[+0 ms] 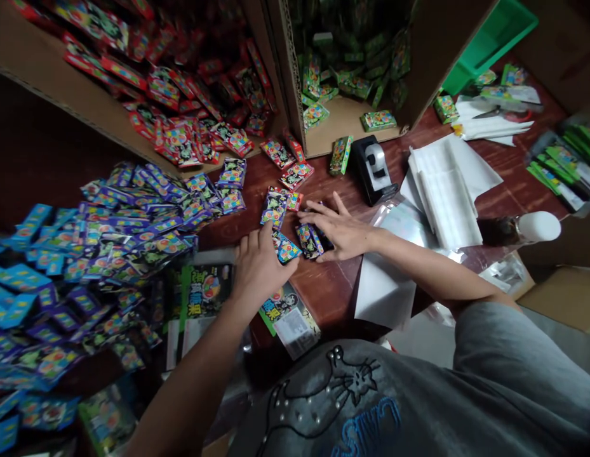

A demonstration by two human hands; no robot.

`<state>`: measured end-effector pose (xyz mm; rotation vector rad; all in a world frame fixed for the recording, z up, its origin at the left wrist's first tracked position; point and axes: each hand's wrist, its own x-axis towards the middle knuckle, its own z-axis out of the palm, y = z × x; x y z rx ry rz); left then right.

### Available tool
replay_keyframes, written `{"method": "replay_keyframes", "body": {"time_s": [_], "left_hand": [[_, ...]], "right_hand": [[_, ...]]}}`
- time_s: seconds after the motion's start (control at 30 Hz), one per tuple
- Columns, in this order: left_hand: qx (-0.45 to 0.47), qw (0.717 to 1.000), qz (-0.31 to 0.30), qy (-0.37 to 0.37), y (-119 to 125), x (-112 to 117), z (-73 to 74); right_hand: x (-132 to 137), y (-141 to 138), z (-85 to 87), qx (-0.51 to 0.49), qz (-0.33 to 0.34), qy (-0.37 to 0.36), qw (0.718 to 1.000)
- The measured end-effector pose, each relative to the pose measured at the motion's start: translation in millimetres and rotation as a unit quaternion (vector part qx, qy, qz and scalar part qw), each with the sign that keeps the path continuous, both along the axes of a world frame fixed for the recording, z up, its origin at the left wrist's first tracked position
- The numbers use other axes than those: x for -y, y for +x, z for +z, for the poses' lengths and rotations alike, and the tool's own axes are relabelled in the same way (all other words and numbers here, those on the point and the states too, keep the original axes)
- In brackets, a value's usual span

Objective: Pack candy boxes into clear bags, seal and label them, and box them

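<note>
Across the red-brown surface (pixel 330 289), both forearms (pixel 430 266) angle inward — the left hand (pixel 259 263) bent at the knuckles, the right hand (pixel 340 230) palm down with fingers fanned. Whether either grips, I cannot tell. Purple packets (pixel 308 241) lie partly under the right; one blue packet (pixel 286 247) sits by the left thumb.

The light is dim; the cartons (pixel 281 70) darken to deep shadow inside, plastic (pixel 402 222) glints, and outer edges look soft, stretched.
</note>
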<state>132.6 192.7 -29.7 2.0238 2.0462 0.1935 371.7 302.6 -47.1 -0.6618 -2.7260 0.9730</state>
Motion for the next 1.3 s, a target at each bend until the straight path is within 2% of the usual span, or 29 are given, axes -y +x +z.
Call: {"method": "replay_keyframes", "body": {"time_s": [0.13, 0.2, 0.33, 0.47, 0.63, 0.7, 0.77, 0.93, 1.0, 1.07, 1.17, 1.23, 1.3], "left_hand": [[0.043, 0.994, -0.098, 0.003, -1.1, 2.4, -6.7], [0.038, 0.992, -0.119, -0.004, -1.3, 5.0, -7.5], [0.000, 0.994, -0.105, -0.015, -3.0, 11.2, -7.5], [-0.017, 0.996, -0.083, -0.023, -13.5, 19.3, -8.3], [0.006, 0.996, -0.087, -0.027, -22.3, 24.4, -9.5], [0.011, 0.996, -0.083, -0.032, -20.5, 23.7, -8.4], [0.011, 0.997, -0.071, -0.037, -17.2, 23.1, -7.0], [-0.002, 1.000, -0.022, -0.020, -10.9, 24.3, -6.0], [-0.006, 1.000, -0.017, -0.021, -10.0, 23.6, -6.7], [-0.003, 0.999, -0.032, -0.029, -9.4, 21.3, -7.2], [0.015, 0.995, -0.093, -0.041, -9.0, 15.3, -5.9], [0.028, 0.990, -0.132, -0.052, -9.4, 9.8, -3.1], [0.035, 0.989, -0.138, -0.050, -9.7, 3.3, 1.0]], "right_hand": [[0.4, 5.3, -4.1, 0.042, -0.036, 0.069, 0.996], [1.4, 6.2, -5.2, 0.038, -0.036, 0.077, 0.996], [8.6, 2.8, -4.9, 0.014, -0.025, 0.069, 0.997], [13.0, 0.9, 6.5, 0.014, -0.011, 0.070, 0.997], [-4.0, -12.7, 23.2, 0.053, 0.138, 0.048, 0.988], [-13.9, -24.4, 25.0, 0.075, 0.172, 0.054, 0.981], [-19.8, -34.6, 25.9, 0.086, 0.157, 0.090, 0.980], [-3.4, -34.8, 31.5, 0.100, 0.026, 0.224, 0.969], [7.8, -27.3, 32.1, 0.130, 0.030, 0.241, 0.961], [14.9, -19.3, 30.5, 0.156, 0.064, 0.237, 0.957], [16.5, -10.8, 28.1, 0.153, 0.123, 0.225, 0.954], [12.5, -8.9, 30.1, 0.135, 0.156, 0.213, 0.955], [3.1, -9.9, 36.6, 0.115, 0.169, 0.189, 0.960]]}}
